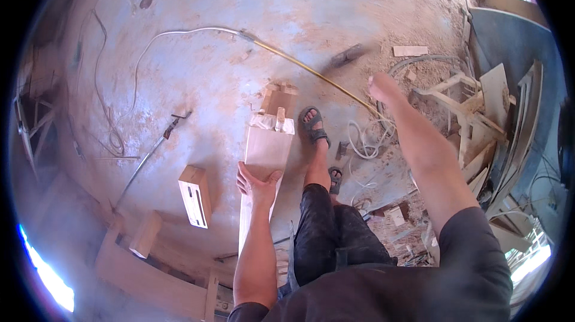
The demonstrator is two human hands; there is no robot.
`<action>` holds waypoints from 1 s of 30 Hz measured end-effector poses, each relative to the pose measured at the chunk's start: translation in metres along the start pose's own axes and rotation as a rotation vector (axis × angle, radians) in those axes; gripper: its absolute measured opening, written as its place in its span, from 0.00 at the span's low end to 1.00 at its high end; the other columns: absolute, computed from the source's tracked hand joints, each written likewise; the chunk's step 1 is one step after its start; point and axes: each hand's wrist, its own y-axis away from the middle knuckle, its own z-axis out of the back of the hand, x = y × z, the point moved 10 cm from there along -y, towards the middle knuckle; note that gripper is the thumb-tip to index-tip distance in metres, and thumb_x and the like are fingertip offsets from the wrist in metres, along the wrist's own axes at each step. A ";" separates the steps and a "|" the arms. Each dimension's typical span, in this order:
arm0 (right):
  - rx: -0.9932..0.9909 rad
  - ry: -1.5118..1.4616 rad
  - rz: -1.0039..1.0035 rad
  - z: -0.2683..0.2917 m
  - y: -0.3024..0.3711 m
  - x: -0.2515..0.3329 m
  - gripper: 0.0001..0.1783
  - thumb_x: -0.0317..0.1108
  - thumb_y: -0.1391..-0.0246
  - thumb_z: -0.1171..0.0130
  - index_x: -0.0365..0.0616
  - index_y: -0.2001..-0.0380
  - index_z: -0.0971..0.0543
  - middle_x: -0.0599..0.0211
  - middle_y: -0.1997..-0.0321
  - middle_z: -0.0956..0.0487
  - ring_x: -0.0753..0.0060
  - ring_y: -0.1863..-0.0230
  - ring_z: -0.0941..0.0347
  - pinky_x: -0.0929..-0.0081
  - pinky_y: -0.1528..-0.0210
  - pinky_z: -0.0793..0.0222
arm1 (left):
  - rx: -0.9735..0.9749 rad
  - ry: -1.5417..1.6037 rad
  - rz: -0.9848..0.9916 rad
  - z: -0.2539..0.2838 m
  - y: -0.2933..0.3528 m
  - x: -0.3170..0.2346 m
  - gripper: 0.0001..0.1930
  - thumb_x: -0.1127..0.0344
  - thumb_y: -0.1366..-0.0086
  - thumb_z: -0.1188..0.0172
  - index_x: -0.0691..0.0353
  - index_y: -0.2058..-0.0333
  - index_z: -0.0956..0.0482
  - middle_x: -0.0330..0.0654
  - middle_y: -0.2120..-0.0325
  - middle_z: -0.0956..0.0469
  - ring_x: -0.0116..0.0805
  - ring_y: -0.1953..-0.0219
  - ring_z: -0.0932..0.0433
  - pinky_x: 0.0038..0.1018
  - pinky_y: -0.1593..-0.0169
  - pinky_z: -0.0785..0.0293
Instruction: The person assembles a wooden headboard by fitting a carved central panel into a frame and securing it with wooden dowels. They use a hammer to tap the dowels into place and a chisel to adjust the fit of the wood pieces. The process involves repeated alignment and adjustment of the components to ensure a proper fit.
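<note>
My left hand (259,185) grips a long, pale wooden beam (268,149), fingers over its left edge and thumb on the right. A small wooden peg (280,120) stands up at the beam's far end. Just beyond that end, a darker wooden block (279,99) lies beneath or against it; I cannot tell which. My right hand (385,90) is raised to the right, closed in a fist. Beside it a dark hammer head (346,57) is smeared by motion, apparently swung from this fist; its handle does not show clearly. My sandalled feet stand right of the beam.
A yellow-brown rod (305,67) with a pale hose crosses the floor. A metal bar clamp (147,157) and a slotted wooden block (196,196) lie to the left. On the right are coiled white hose (363,142), wood shavings and a stool-like wooden frame (458,97).
</note>
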 end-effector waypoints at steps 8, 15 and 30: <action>0.103 -0.306 -0.023 -0.037 0.058 0.047 0.13 0.31 0.48 0.50 0.42 0.63 0.19 0.47 0.62 0.19 0.45 0.59 0.22 0.58 0.57 0.28 | 0.032 0.019 0.036 0.010 0.000 0.002 0.60 0.50 0.59 0.23 0.64 0.34 0.54 0.55 0.38 0.44 0.57 0.37 0.47 0.52 0.35 0.56; 0.157 -0.418 0.036 -0.069 0.108 0.089 0.16 0.28 0.52 0.51 0.44 0.61 0.18 0.49 0.61 0.18 0.52 0.58 0.20 0.63 0.55 0.28 | -0.006 0.038 -0.016 0.008 -0.002 0.002 0.62 0.44 0.60 0.24 0.62 0.34 0.54 0.56 0.38 0.45 0.60 0.37 0.48 0.55 0.36 0.54; 0.295 -1.028 -0.211 -0.113 0.266 0.076 0.17 0.24 0.51 0.49 0.39 0.57 0.20 0.61 0.72 0.20 0.73 0.77 0.24 0.72 0.71 0.27 | -0.019 -0.013 -0.026 0.000 0.001 0.014 0.63 0.44 0.60 0.24 0.64 0.33 0.54 0.54 0.36 0.45 0.59 0.36 0.48 0.54 0.34 0.55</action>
